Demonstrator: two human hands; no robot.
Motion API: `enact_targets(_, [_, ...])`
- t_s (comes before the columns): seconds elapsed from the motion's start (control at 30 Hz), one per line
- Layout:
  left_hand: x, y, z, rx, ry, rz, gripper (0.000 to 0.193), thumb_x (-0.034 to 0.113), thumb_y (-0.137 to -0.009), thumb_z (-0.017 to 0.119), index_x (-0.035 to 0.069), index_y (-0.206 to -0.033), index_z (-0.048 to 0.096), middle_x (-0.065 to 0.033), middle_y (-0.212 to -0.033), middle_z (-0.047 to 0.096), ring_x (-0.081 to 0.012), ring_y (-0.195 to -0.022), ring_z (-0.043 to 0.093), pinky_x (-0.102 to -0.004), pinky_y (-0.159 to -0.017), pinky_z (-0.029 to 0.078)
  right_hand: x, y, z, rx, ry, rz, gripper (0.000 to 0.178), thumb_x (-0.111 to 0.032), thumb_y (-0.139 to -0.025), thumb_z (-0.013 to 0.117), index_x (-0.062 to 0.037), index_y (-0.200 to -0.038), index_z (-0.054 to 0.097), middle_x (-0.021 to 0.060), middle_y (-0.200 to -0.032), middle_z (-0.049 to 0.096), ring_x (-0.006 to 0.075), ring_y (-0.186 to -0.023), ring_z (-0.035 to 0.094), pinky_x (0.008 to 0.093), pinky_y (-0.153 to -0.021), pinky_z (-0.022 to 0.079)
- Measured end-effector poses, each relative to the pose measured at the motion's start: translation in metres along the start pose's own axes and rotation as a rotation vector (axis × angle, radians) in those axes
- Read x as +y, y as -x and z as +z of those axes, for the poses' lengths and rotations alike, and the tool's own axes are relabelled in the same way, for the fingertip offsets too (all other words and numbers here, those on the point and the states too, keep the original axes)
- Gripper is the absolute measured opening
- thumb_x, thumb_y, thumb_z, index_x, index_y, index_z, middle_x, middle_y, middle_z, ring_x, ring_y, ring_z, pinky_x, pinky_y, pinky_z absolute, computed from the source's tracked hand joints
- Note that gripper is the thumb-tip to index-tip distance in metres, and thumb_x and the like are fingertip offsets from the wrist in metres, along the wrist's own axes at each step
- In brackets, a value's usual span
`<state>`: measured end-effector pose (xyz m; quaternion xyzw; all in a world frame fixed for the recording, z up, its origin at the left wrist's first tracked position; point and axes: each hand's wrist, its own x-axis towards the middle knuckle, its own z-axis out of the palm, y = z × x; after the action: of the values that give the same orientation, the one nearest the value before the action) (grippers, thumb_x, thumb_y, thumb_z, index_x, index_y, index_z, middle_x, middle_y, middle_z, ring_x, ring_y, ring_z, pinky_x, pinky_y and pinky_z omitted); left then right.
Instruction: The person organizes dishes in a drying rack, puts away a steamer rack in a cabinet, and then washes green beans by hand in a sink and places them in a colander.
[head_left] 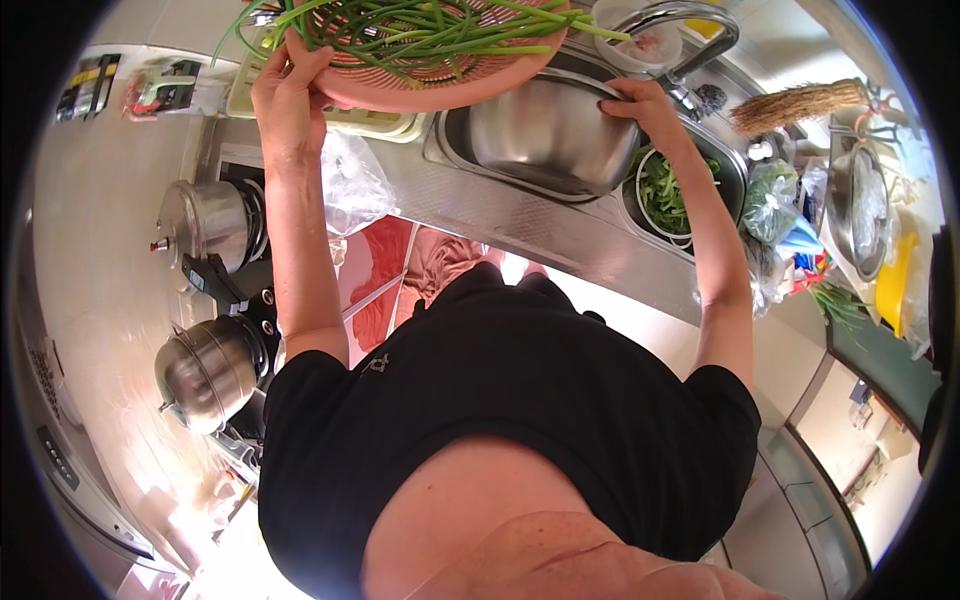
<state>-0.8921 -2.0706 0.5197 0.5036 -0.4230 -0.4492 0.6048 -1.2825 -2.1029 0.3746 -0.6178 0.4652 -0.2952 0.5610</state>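
Wearer's bare neck [540, 560]; black shirt [560, 370]. Right hand [645, 108]: fingers clamped on steel basin's [545, 140] rim. Left hand [290, 90]: fingers clamped on pink colander [440, 97], left of basin, bearing green stalks [400, 35]. Right of basin: leafy greens [662, 195]. Beyond basin: faucet [722, 42].

The left grip [287, 92] holds a pink colander [430, 97] heaped with long green stalks [440, 38]. The right grip [642, 107] holds the edge of a tilted metal basin [545, 130] at the sink [457, 140]. Beside the basin, leafy greens [663, 190] lie in a pale-rimmed container [642, 190]; a straw brush [800, 106] lies right of the tap [732, 36].
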Motion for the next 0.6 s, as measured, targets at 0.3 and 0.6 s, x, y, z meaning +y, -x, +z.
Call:
enact_targets(0.3, [-0.001,-0.006,0.020,-0.043,0.088,0.035,0.036,-0.003,-0.077,0.061,-0.008,-0.112,0.053,-0.0087,-0.094,0.060,-0.0154,-0.073,0.061,-0.0269,-0.049,0.050,0.055,0.038,-0.005,0.315,-0.699,0.098,0.021,-0.009,-0.081,0.064,-0.0011,-0.101,0.062,0.0036,-0.090,0.064,0.0113,-0.077,0.058,0.0228,-0.073,0.045])
enact_targets(0.6, [0.015,0.003,0.020,-0.063,0.000,-0.011,0.040,-0.003,-0.080,0.057,-0.010,-0.118,0.047,-0.0135,-0.110,0.057,-0.0184,-0.097,0.057,-0.0294,-0.085,0.045,0.034,0.051,0.025,0.169,-0.515,0.040,0.027,-0.008,-0.076,0.069,-0.0014,-0.101,0.062,0.0035,-0.090,0.064,0.0113,-0.075,0.058,0.0236,-0.070,0.045])
